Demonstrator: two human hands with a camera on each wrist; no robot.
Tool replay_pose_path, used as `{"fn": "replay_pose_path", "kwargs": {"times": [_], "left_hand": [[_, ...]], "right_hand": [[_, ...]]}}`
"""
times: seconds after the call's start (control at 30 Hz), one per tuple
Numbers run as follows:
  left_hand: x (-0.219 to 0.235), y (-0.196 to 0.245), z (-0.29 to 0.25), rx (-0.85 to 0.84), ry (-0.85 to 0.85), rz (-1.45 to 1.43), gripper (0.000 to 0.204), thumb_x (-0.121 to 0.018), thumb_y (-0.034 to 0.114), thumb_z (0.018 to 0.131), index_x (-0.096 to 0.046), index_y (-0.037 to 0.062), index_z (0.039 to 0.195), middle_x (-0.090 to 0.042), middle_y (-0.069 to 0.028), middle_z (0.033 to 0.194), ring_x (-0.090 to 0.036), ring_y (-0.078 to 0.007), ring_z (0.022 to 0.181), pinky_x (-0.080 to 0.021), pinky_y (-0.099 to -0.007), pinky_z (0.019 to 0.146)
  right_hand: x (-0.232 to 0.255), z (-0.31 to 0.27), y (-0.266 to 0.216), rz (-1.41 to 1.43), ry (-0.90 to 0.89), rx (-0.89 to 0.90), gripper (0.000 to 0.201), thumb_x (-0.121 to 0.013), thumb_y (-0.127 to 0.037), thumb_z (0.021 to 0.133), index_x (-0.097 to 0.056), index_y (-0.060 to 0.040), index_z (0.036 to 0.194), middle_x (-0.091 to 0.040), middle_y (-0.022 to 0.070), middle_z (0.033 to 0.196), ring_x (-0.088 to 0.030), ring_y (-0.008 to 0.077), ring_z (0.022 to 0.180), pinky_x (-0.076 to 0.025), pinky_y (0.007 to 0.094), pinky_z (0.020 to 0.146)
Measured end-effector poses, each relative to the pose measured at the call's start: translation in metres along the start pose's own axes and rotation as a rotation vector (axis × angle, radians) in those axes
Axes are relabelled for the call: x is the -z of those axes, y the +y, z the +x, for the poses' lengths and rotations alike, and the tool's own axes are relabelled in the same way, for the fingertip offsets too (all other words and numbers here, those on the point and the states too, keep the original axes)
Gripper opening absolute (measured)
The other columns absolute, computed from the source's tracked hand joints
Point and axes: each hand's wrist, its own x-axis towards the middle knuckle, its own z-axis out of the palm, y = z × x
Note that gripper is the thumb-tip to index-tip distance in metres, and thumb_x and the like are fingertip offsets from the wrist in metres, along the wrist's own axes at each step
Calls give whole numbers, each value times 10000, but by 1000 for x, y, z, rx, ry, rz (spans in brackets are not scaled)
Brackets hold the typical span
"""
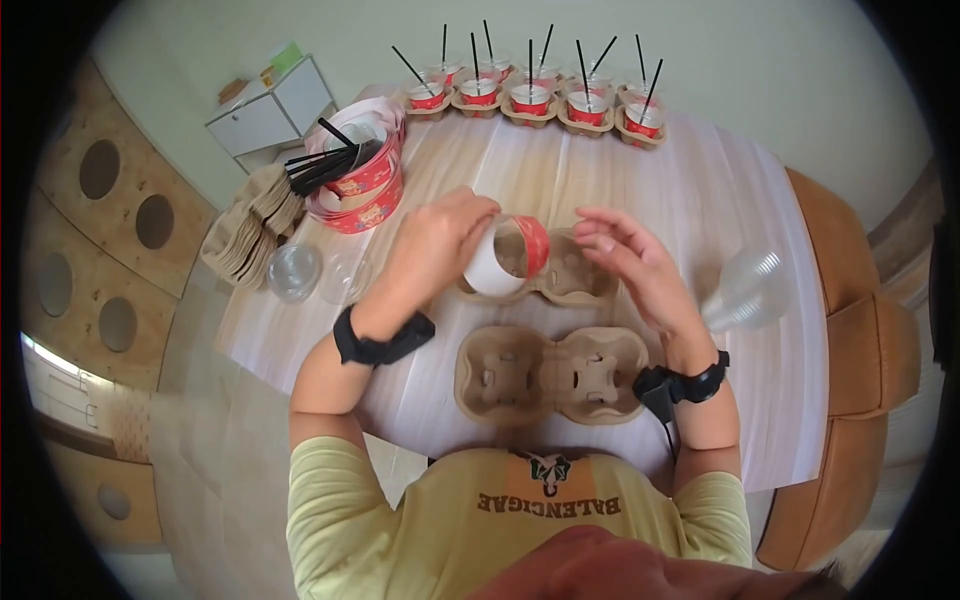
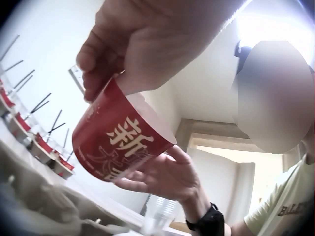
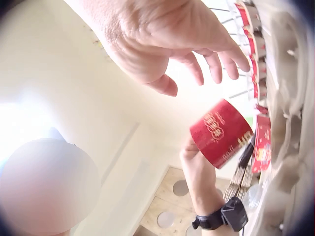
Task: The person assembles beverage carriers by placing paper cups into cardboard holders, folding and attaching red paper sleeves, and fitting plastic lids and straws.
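Observation:
The left hand (image 1: 440, 240) pinches the rim of a red paper cup with a white inside (image 1: 492, 262), tilted over the far cardboard cup carrier (image 1: 580, 270). In the left wrist view the red cup (image 2: 120, 135) hangs from the thumb and fingers of the left hand (image 2: 147, 44). To the cup's right, the right hand (image 1: 635, 260) is raised with its fingers spread and relaxed, holding nothing. A gap shows between the right hand (image 3: 162, 39) and the cup (image 3: 221, 132) in the right wrist view. Nearer the body lies a second carrier (image 1: 552, 375).
Filled carriers of red cups with black straws (image 1: 530, 100) line the back edge. At left are a red bucket (image 1: 365, 205) with black straws, stacked carriers (image 1: 245, 230) and clear lids (image 1: 293, 272). Stacked clear cups (image 1: 750, 290) lie at right, by brown chairs (image 1: 845, 340).

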Motion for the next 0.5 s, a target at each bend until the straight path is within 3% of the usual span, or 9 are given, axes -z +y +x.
{"fn": "replay_pose_path", "kwargs": {"times": [0.07, 0.13, 0.27, 0.33, 0.43, 0.5], "left_hand": [[-7, -22, 6, 92, -127, 24, 141, -566, 24, 704, -602, 24, 841, -567, -151, 734, -563, -316, 696, -450, -352, 595], [-16, -35, 7, 87, -185, 53, 123, -573, 42, 699, -599, 22, 818, -565, -157, 723, -558, -324, 695, -446, -366, 599], [-28, -43, 6, 65, -386, 148, 103, -584, 74, 686, -582, 12, 768, -565, -165, 727, -547, -343, 692, -437, -403, 615], [-33, -46, 6, 65, -405, 168, 99, -581, 68, 686, -580, 12, 767, -566, -166, 727, -546, -345, 694, -436, -407, 616], [-27, -42, 9, 73, -448, 181, 101, -577, 67, 687, -579, 11, 771, -568, -168, 726, -545, -349, 700, -435, -409, 619], [-25, -42, 9, 81, -475, 175, 107, -576, 73, 688, -580, 10, 775, -569, -169, 725, -546, -349, 704, -436, -408, 621]], "right_hand": [[8, 0, -9, -49, 6, 16, 283, -512, -145, 857, -501, -39, 1119, -546, 22, 967, -497, 91, 911, -384, 227, 821], [16, 0, -14, -250, -83, -18, 265, -530, -155, 845, -526, -43, 1085, -534, 30, 999, -483, 92, 941, -384, 237, 819], [31, 10, 8, -426, -48, -45, 273, -558, -168, 820, -539, -48, 1065, -533, 64, 1022, -485, 119, 952, -391, 254, 807], [37, 14, 17, -631, -8, 69, 332, -582, -202, 796, -523, -55, 1088, -535, 99, 1018, -499, 170, 926, -400, 278, 778], [39, 13, 17, -762, -27, 14, 347, -559, -211, 802, -509, -102, 1127, -514, 42, 1038, -468, 154, 950, -383, 269, 790], [43, 15, 22, -784, -32, 14, 382, -581, -225, 783, -500, -79, 1126, -514, 89, 1025, -483, 191, 896, -394, 281, 758]]}}
